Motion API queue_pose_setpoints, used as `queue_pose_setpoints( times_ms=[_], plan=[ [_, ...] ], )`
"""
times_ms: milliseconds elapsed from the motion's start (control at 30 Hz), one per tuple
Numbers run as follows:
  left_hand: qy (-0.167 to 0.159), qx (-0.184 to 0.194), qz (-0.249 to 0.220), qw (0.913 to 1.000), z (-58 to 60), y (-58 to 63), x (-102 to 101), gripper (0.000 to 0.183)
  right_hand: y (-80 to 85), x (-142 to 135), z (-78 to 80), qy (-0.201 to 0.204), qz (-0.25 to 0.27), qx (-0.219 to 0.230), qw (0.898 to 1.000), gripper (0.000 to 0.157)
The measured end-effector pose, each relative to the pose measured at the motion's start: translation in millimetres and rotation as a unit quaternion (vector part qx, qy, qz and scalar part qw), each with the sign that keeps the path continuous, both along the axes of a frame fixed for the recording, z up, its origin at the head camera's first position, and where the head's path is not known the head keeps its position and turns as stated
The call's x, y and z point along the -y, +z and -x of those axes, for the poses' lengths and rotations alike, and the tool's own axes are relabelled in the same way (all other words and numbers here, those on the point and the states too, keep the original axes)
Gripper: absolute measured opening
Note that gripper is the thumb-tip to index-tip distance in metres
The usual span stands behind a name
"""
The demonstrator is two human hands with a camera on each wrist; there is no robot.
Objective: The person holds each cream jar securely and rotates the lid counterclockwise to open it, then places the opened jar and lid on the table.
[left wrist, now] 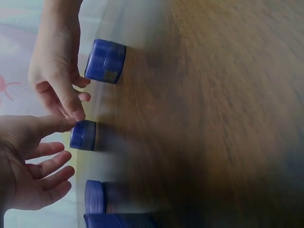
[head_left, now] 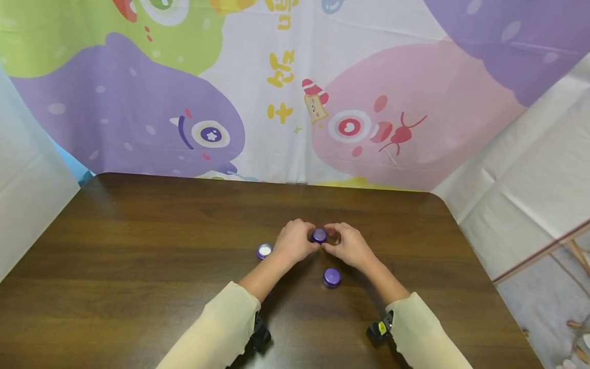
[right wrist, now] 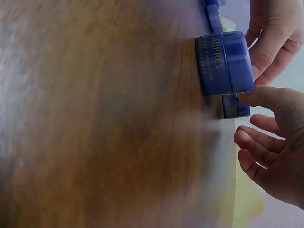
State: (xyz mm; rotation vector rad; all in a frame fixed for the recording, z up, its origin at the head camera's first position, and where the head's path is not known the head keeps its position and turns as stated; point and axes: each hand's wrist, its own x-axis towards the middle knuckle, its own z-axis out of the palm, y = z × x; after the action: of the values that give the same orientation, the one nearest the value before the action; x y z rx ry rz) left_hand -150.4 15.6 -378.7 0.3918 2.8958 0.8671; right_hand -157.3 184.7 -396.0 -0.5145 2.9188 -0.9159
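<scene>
A small purple cream jar (head_left: 319, 235) stands upright on the table between both hands. My left hand (head_left: 295, 240) curves around its left side, thumb tip right at its near edge and the other fingers spread. From the right, my right hand (head_left: 349, 245) faces it, with thumb and fingers apart and the thumb tip close to the left thumb. Nearer to me is a larger purple jar (head_left: 331, 277), lettered AUPRES on its side in the right wrist view. Beside the left wrist lies a round purple piece with a white centre (head_left: 264, 250), partly behind the forearm.
The brown wooden table (head_left: 138, 287) has rounded far corners. Behind it hangs a cartoon-printed cloth (head_left: 276, 148). In the left wrist view, a flat purple disc (left wrist: 95, 196) and part of another purple container (left wrist: 118, 221) show at the bottom.
</scene>
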Motion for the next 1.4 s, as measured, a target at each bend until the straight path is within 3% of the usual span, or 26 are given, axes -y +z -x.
queue_pose_setpoints(
  times_ms=[133, 700, 1000, 1400],
  plan=[
    [-0.001, -0.015, 0.013, 0.9998, 4.3, -3.2, -3.4, 0.036, -2.6, 0.4, 1.5, -0.002, -0.003, -0.003, 1.000, 0.045],
    [0.018, 0.015, 0.043, 0.9988, 11.3, -12.3, -4.7, 0.025, -3.3, 2.9, 4.0, -0.014, 0.010, -0.001, 1.000, 0.041],
    [0.030, 0.028, 0.041, 0.9983, 11.5, -13.5, -6.9, 0.027, -5.1, 5.7, 5.3, -0.012, 0.021, 0.027, 0.999, 0.037],
    [0.010, 0.026, -0.003, 0.9996, 7.8, -13.4, -5.4, 0.029, 0.6, 7.1, 1.9, -0.023, 0.034, 0.046, 0.998, 0.034]
  ],
)
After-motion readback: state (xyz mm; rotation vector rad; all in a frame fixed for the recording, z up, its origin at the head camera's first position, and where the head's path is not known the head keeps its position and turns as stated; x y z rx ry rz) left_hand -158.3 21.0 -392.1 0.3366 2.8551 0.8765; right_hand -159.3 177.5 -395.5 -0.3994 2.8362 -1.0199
